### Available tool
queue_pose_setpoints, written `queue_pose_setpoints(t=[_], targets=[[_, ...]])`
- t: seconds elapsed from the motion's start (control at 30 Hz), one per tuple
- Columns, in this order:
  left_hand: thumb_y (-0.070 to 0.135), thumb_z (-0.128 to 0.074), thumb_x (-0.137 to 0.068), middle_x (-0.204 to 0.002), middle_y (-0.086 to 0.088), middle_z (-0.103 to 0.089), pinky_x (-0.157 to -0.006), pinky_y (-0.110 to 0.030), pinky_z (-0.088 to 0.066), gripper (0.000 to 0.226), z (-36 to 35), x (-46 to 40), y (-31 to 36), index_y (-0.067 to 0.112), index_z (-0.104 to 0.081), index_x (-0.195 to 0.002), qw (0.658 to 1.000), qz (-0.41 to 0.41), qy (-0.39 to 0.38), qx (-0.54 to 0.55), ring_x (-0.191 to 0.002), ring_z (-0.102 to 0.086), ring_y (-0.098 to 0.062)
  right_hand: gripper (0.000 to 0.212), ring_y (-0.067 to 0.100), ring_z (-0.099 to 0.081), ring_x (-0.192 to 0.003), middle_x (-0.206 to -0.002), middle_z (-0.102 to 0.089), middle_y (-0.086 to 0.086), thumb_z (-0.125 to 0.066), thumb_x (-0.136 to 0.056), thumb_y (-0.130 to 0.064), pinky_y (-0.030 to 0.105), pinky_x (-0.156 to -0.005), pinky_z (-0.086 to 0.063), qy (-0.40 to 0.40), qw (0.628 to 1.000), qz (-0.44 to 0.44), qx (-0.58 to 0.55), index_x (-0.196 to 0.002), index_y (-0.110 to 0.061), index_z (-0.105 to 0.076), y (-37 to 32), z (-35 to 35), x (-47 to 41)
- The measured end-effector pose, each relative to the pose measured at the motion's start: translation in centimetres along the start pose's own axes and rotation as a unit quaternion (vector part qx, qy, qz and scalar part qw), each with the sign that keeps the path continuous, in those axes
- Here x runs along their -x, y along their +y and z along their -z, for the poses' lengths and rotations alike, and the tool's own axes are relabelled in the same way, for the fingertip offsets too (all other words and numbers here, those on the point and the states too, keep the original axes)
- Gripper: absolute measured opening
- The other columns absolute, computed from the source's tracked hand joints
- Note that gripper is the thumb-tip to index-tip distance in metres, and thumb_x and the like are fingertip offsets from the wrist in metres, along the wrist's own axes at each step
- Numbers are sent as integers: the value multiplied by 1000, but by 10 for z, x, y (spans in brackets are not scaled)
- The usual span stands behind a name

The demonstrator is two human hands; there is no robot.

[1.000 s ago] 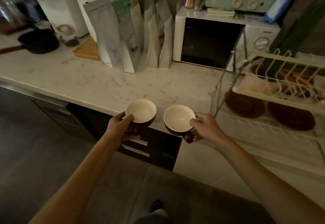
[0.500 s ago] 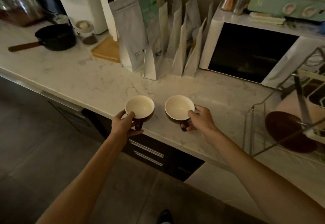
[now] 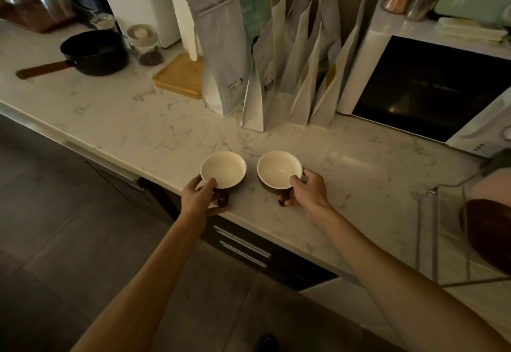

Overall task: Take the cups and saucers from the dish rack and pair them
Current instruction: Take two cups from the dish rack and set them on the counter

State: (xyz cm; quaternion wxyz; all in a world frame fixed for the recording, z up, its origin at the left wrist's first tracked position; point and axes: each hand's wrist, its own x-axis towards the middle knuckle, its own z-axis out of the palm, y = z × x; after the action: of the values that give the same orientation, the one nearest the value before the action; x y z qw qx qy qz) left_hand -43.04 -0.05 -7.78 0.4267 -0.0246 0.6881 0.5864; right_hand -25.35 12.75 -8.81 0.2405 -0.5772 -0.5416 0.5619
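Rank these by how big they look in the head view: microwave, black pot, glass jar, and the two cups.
1. Microwave, partly cut off
2. Black pot
3. Left cup and right cup: alike, no ranking
4. Glass jar, though farther away, so unsure

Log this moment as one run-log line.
left hand: grips left cup | right hand: grips right cup | cups: over countertop edge | saucers: none paired

Dim, soft pic (edges warped), no glare
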Motion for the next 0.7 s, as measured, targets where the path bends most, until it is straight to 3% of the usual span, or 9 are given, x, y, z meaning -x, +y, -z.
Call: queue_pose_setpoints(t=[0.3,0.47,0.6,0.7], targets=[[14,-59,-93,-118,-5,-45,-55,-43,-61,55,-3,-4,5,18,-40,-144,1000,-7,3,-1,-108,-53,-27,34,35,-74,-77,-109,-68,21,-53,-92,-10,30,-49,-57,-13,1000,1,0,-125,-9,-58,-3,-16,-16],[14,-58,-94,-117,-5,-45,-61,-44,-60,53,-5,-3,4,18,-39,-143,1000,-20,5,-5,-104,-53,-26,22,36,-74,-79,-109,-68,19,-53,-90,-11,31,-48,-57,-16,1000,5,-4,-110,-18,-59,-6,-20,-17],[14,-58,-94,-119,-5,-49,-59,-44,-61,53,-4,-3,2,18,-40,-143,999,-32,1,-2,-103,-54,-26,42,35,-74,-80,-114,-66,22,-53,-90,-12,28,-46,-56,-18,1000,-12,-22,-132,-10,-54,-3,-21,-19],[16,-59,-94,-124,-7,-51,-58,-44,-61,53,-4,-4,0,19,-41,-143,999,-34,5,-5,-104,-54,-26,45,36,-73,-85,-120,-64,21,-53,-91,-13,28,-44,-55,-24,999,-15,-18,-137,-12,-50,-4,-20,-17]])
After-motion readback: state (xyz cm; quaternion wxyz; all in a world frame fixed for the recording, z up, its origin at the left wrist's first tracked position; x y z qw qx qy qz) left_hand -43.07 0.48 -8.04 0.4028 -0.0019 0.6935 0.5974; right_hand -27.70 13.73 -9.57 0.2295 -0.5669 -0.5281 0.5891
